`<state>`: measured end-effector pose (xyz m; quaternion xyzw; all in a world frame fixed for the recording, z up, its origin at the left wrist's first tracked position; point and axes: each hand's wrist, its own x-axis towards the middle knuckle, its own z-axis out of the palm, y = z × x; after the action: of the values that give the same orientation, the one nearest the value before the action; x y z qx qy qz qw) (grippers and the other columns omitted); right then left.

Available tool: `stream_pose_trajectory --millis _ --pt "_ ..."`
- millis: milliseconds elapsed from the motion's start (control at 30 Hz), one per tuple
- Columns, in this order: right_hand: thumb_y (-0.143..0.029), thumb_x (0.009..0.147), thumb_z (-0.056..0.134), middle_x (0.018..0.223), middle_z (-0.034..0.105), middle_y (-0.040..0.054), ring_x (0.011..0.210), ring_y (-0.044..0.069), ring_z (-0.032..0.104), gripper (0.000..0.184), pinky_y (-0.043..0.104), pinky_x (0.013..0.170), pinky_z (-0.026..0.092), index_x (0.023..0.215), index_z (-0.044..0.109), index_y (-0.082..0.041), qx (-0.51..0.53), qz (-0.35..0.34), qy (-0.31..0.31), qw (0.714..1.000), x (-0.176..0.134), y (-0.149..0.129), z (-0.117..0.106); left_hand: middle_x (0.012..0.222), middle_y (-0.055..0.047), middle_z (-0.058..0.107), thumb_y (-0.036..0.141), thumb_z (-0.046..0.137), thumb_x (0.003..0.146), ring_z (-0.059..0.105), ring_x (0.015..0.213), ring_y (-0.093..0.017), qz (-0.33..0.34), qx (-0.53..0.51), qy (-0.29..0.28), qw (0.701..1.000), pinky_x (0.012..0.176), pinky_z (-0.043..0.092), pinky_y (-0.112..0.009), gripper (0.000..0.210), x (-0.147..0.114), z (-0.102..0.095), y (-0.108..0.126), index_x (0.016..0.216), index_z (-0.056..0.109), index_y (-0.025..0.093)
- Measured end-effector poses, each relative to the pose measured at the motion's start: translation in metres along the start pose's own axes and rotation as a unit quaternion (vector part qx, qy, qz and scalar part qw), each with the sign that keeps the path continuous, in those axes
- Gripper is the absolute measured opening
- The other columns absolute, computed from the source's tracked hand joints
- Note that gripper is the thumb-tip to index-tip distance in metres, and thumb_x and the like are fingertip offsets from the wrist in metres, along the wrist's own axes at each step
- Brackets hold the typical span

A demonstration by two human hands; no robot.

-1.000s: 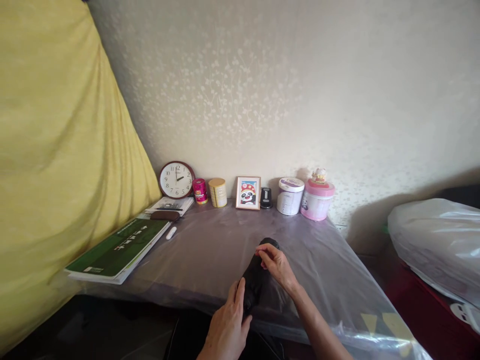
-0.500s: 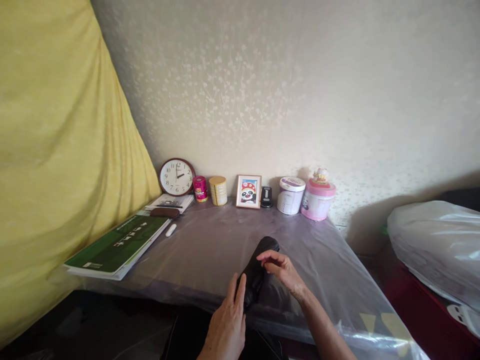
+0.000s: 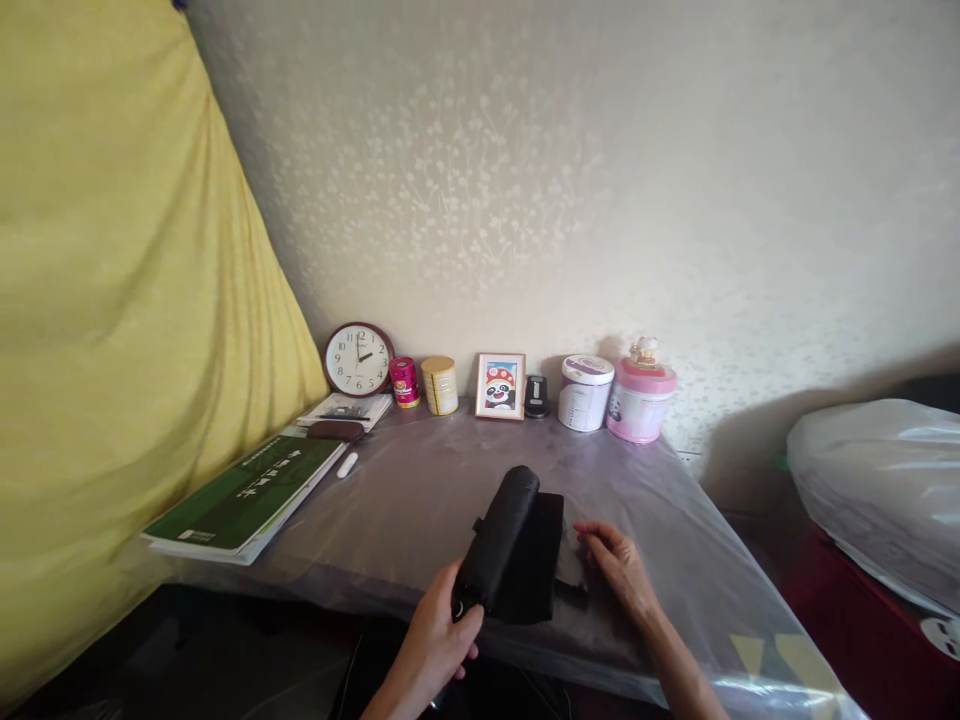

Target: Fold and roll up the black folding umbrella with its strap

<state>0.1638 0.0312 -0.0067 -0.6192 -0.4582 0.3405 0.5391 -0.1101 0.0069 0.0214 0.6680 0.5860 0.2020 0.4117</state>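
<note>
A person sits or stands at a table (image 3: 420, 490) covered in clear plastic. Over its near edge, at the middle, is a black roll (image 3: 501, 535), slanting away with its far end toward the right. The left hand (image 3: 441, 628) has its fingers wrapped around the near end, thumb on the right side. A flat black flap (image 3: 536, 565) spreads from the roll's right side, with a short dark strip (image 3: 572, 592) at its lower right corner.

The right hand (image 3: 619, 568) is just to the right of the flap, its fingers curled and close together; whether they pinch anything cannot be told.

Along the pale patterned wall stand, from left to right, a round clock (image 3: 359, 359), a bright pink can (image 3: 404, 383), a can with a yellow lid (image 3: 441, 388), a framed panda picture (image 3: 500, 386), a small black object (image 3: 536, 397), a white tub (image 3: 583, 402) and a pink-lidded tub (image 3: 641, 408) topped by a figurine (image 3: 643, 352). At the left lie a green book (image 3: 251, 490), a brown case (image 3: 335, 430) and a small white object (image 3: 347, 465), beside a yellow curtain (image 3: 135, 300).
</note>
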Motion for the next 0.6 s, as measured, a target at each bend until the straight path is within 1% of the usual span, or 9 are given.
stream_pose_trajectory --millis 33,67,133,167,267,333,467,533,600 --pt "-0.041 0.069 0.054 0.074 0.064 0.0024 0.053 0.012 0.052 0.033 0.025 0.053 0.044 0.088 0.066 -0.016 -0.014 0.0 -0.002 1.0 0.0 0.004 0.0 0.123 -0.011 0.053 0.027 0.033 0.083 0.065 0.085 -0.017 -0.01 0.008 0.016 1.0 0.069 0.052 -0.028 0.054 0.0 -0.003 -0.002 0.136 0.02 0.021" --pt "-0.041 0.069 0.054 0.074 0.064 0.0026 0.054 0.013 0.053 0.033 0.025 0.054 0.044 0.088 0.066 -0.017 -0.025 -0.003 -0.003 1.0 0.0 0.007 0.0 0.128 -0.013 0.048 0.029 0.031 0.085 0.062 0.095 -0.018 0.002 0.035 0.049 0.998 0.073 0.051 -0.028 0.054 0.0 -0.006 -0.004 0.136 0.019 0.019" --pt "-0.041 0.07 0.052 0.076 0.065 0.0028 0.056 0.013 0.055 0.033 0.026 0.056 0.046 0.088 0.066 -0.017 -0.036 -0.009 -0.003 0.999 0.0 0.011 0.0 0.14 -0.013 0.034 0.028 0.027 0.087 0.05 0.116 -0.021 0.06 0.122 0.121 0.983 0.083 0.047 -0.028 0.052 -0.003 -0.011 -0.006 0.138 0.017 0.018" --pt "-0.041 0.07 0.052 0.077 0.066 0.0028 0.056 0.013 0.055 0.034 0.026 0.056 0.046 0.089 0.066 -0.017 -0.037 -0.011 -0.004 0.999 0.0 0.012 0.0 0.144 -0.012 0.026 0.026 0.025 0.088 0.048 0.119 -0.021 0.082 0.167 0.137 0.973 0.084 0.047 -0.028 0.053 -0.004 -0.013 -0.006 0.139 0.014 0.02" --pt "-0.042 0.07 0.051 0.077 0.066 0.0035 0.059 0.015 0.057 0.034 0.026 0.057 0.047 0.088 0.066 -0.017 -0.036 -0.015 -0.008 0.999 0.001 0.014 0.0 0.15 -0.01 0.009 0.014 0.029 0.083 0.055 0.11 -0.021 0.098 0.274 0.116 0.95 0.077 0.048 -0.027 0.065 -0.005 -0.014 -0.003 0.14 0.003 0.029" --pt "-0.042 0.069 0.051 0.077 0.067 0.0035 0.061 0.015 0.058 0.034 0.026 0.058 0.047 0.088 0.066 -0.018 -0.041 -0.019 -0.007 0.999 0.002 0.015 -0.001 0.151 -0.01 0.005 0.004 0.034 0.075 0.057 0.106 -0.019 0.093 0.317 0.098 0.939 0.075 0.047 -0.026 0.078 -0.001 -0.012 -0.002 0.14 -0.001 0.031" --pt "-0.042 0.069 0.051 0.074 0.067 0.0023 0.056 0.015 0.056 0.034 0.027 0.058 0.047 0.088 0.067 -0.019 -0.05 -0.027 -0.007 0.998 0.003 0.018 -0.002 0.147 -0.01 0.021 -0.003 0.037 0.065 0.06 0.098 -0.017 0.068 0.317 0.086 0.942 0.076 0.045 -0.023 0.09 0.009 -0.016 0.001 0.14 0.001 0.031" --pt "-0.043 0.069 0.051 0.074 0.067 0.0026 0.055 0.014 0.055 0.035 0.027 0.057 0.046 0.088 0.067 -0.018 -0.043 -0.031 -0.01 0.999 0.004 0.019 -0.002 0.14 -0.01 0.035 -0.001 0.039 0.063 0.06 0.094 -0.015 0.071 0.249 0.082 0.962 0.076 0.045 -0.022 0.088 0.01 -0.023 0.005 0.14 0.009 0.029" --pt "-0.044 0.067 0.051 0.073 0.067 0.0032 0.053 0.014 0.055 0.036 0.027 0.055 0.046 0.087 0.067 -0.018 -0.03 -0.029 -0.008 0.999 0.005 0.018 -0.003 0.119 -0.008 0.054 0.004 0.042 0.063 0.062 0.081 -0.013 0.067 0.119 0.056 0.989 0.07 0.046 -0.022 0.085 0.007 -0.03 0.01 0.14 0.013 0.026"
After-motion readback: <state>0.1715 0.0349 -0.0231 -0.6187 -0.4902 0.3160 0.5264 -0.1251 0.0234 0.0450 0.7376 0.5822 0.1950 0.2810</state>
